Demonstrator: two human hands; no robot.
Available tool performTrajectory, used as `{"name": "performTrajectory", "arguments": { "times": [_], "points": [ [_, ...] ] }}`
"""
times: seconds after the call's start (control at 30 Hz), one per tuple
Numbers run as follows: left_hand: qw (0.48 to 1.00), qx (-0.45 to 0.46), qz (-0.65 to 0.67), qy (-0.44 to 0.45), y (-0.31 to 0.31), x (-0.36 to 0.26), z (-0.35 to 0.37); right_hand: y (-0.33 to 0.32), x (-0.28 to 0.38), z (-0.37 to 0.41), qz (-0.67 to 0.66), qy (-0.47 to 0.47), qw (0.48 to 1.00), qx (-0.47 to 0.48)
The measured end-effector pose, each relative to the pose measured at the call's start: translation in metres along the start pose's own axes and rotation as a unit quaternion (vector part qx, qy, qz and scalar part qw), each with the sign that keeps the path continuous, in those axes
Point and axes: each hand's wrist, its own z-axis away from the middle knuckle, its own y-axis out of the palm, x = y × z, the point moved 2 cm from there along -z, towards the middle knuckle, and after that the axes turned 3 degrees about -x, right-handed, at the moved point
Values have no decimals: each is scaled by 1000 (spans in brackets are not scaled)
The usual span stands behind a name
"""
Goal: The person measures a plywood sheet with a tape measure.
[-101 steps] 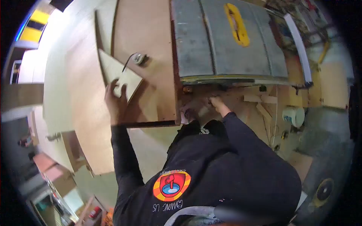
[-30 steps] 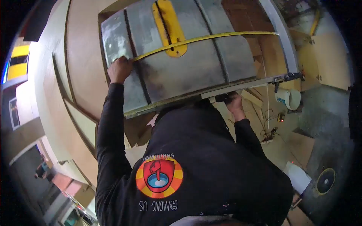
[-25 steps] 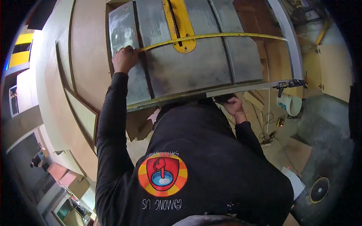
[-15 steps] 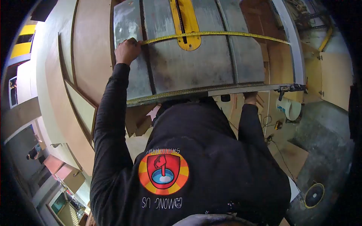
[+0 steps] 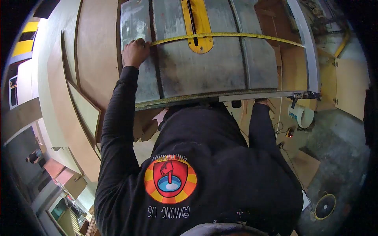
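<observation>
My left hand (image 5: pixel 136 52) is closed around the near end of a yellow tape measure (image 5: pixel 228 35) at the left side of a grey metal saw table (image 5: pixel 204 74). The blade of the tape stretches across the table, over the yellow slotted insert (image 5: pixel 199 27), to the long metal fence (image 5: pixel 309 51) on the right. My right hand (image 5: pixel 261 102) is low at the table's front edge, beneath the front rail (image 5: pixel 252 95). Its fingers are mostly hidden there, so what it touches does not show.
Large wooden panels (image 5: pixel 96 47) stand along the left side. A black clamp-like lever (image 5: pixel 299 96) sits at the rail's right end. Below it are a white bucket (image 5: pixel 305 116), cables and a round black disc (image 5: pixel 325 206). Another person (image 5: pixel 34 156) is far off at left.
The saw table has shifted slightly right in view. My left hand keeps its grip on the tape measure, which stays stretched across to the fence. My right hand shows a little less beneath the rail.
</observation>
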Motion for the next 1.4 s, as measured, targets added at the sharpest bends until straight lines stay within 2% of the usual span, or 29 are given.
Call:
{"name": "performTrajectory", "arguments": {
  "times": [0.53, 0.6, 0.67, 0.7, 0.77, 0.8, 0.83, 0.9, 0.97, 1.0, 1.07, 1.1, 1.17, 1.27, 1.4],
  "points": [
    [999, 19, 2, -42, -7, -7, 0, -21, 8, 13, -2, 4, 999, 53],
    [999, 17, 10, -37, -4, -5, -1, -38, 6, 23, 22, 22, 998, 55],
    [999, 10, 21, -38, -5, -5, 0, -61, -8, 31, 106, 68, 992, 30],
    [999, 5, 29, -37, -6, -5, 1, -74, -14, 39, 188, 115, 976, 2],
    [999, 12, 21, -31, -7, -5, 1, -67, -26, 80, 245, 184, 930, 203],
    [999, 20, 14, -22, -7, -6, 0, -66, -34, 89, 245, 185, 930, 203],
    [999, 20, 13, -22, -6, -5, -1, -67, -43, 96, 409, 135, 875, 223],
    [999, 21, 11, -22, -4, -5, -2, -52, -57, 109, 558, 80, 792, 234],
    [999, 24, 16, -29, -3, -5, -1, -9, -55, 121, 561, 130, 807, 134],
    [999, 27, 22, -39, -4, -4, -1, 1, -56, 124, 560, 130, 807, 135],
    [999, 28, 22, -41, -4, -4, -1, 14, -58, 130, 650, 67, 745, 134],
    [998, 29, 24, -42, -4, -4, -2, 19, -58, 134, 649, 68, 746, 132],
    [998, 34, 28, -45, -5, -6, -1, 27, -56, 137, 693, 51, 708, 123],
    [998, 35, 30, -51, -6, -5, -1, 18, -61, 130, 702, 14, 701, 127],
    [998, 28, 32, -53, -3, -3, -2, 22, -60, 134, 697, 11, 706, 129]
  ]
}}
